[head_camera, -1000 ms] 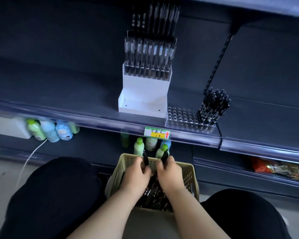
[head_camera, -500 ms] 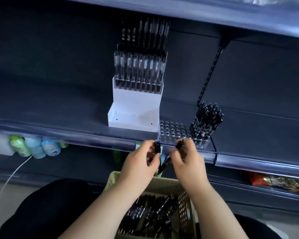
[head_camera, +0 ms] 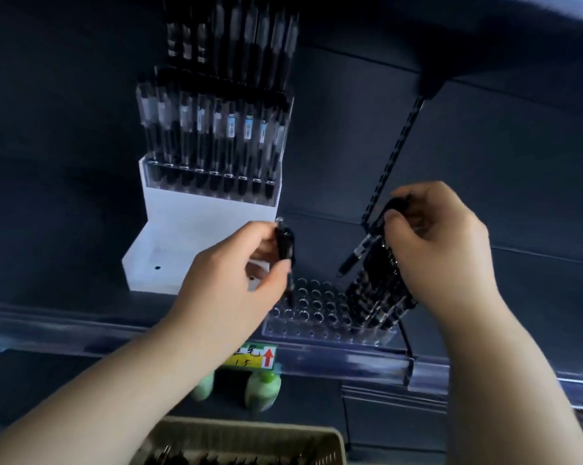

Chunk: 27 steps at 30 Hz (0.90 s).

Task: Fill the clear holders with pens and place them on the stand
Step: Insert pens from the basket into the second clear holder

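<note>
Two pens on their way to the holder, one per hand; entries run left to right.

1. White stand (head_camera: 196, 229), on the shelf (head_camera: 82, 330). Its upper tier carries a filled clear holder (head_camera: 209, 184), pens upright, tips down. The lower step is bare, probably reserved for the next holder.
2. Left hand (head_camera: 236, 273): thumb and fingers pinch the left pen (head_camera: 285, 253) near its upper end. Long axis near vertical, tip down, just over the empty holes. Held high, most likely so the tip can be steered into a hole.
3. Basket (head_camera: 243, 444), bottom edge of view, with loose pens inside: the supply, kept close below the hands.
4. Clear holder (head_camera: 313, 310), at the shelf front just right of the stand. Left holes empty, right side occupied.
5. Right pen (head_camera: 359, 251): long axis slanted, tip down and to the left, upper end inside the hand.
6. Standing pens (head_camera: 380, 290): a dark cluster leaning right, tips down in the holder.
7. Right hand (head_camera: 438, 250): fingers curled round the right pen's upper end, beside the cluster tops. Holder judged partly filled.
</note>
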Each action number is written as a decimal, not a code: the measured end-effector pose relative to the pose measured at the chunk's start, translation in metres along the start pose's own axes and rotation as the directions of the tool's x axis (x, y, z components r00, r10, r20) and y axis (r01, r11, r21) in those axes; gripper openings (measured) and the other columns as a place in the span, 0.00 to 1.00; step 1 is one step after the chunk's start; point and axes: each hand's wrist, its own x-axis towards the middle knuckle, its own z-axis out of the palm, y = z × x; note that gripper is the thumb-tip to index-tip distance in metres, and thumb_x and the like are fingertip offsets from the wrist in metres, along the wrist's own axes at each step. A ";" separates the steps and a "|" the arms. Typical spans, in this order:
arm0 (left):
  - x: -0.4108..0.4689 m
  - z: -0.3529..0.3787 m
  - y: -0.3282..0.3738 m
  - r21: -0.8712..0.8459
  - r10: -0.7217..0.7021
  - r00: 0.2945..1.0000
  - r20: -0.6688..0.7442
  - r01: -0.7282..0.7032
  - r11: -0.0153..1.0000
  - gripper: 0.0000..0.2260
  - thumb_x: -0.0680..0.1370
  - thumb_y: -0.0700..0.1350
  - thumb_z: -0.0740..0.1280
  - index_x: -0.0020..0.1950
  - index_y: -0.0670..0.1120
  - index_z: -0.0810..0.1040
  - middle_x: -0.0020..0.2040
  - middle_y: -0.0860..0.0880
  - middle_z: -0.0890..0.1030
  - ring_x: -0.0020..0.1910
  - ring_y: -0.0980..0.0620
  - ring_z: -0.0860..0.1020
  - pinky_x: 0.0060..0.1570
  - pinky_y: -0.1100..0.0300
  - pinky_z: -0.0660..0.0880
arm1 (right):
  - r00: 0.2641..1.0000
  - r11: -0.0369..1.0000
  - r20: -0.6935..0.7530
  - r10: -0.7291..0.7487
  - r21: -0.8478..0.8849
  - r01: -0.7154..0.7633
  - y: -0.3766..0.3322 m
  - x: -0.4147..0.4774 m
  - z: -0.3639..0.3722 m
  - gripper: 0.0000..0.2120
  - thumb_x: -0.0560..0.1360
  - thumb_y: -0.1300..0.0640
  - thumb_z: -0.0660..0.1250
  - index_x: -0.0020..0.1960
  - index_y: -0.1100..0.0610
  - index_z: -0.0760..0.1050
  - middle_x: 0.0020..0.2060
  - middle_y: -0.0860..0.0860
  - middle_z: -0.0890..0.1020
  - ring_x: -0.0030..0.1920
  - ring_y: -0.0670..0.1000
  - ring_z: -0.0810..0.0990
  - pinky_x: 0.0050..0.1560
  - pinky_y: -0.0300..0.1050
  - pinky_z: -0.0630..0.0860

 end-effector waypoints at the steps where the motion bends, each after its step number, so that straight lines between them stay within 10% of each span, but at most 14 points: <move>1: -0.002 0.002 -0.006 -0.008 -0.039 0.999 0.004 0.039 0.999 0.10 0.73 0.44 0.69 0.48 0.59 0.74 0.42 0.63 0.81 0.46 0.66 0.78 0.44 0.80 0.70 | 1.000 1.000 0.001 0.011 -0.021 -0.011 0.006 0.003 0.002 0.08 0.73 0.58 0.66 0.45 0.44 0.73 0.36 0.38 0.78 0.39 0.34 0.76 0.36 0.21 0.67; 11: 0.000 0.015 -0.016 -0.220 -0.254 0.966 -0.047 0.238 0.946 0.08 0.73 0.40 0.69 0.46 0.54 0.79 0.43 0.64 0.82 0.42 0.68 0.79 0.40 0.82 0.68 | 0.999 0.997 0.019 0.026 -0.078 -0.024 0.024 0.015 0.007 0.09 0.72 0.59 0.68 0.51 0.50 0.76 0.38 0.40 0.77 0.40 0.36 0.75 0.38 0.22 0.68; 27: -0.002 0.004 -0.018 -0.283 -0.214 0.974 -0.073 0.186 0.941 0.12 0.72 0.45 0.70 0.54 0.54 0.79 0.48 0.58 0.83 0.47 0.63 0.80 0.42 0.78 0.72 | 0.996 0.974 0.084 0.006 -0.225 0.013 0.024 0.010 0.019 0.09 0.72 0.57 0.68 0.52 0.48 0.76 0.41 0.44 0.80 0.43 0.41 0.77 0.37 0.24 0.69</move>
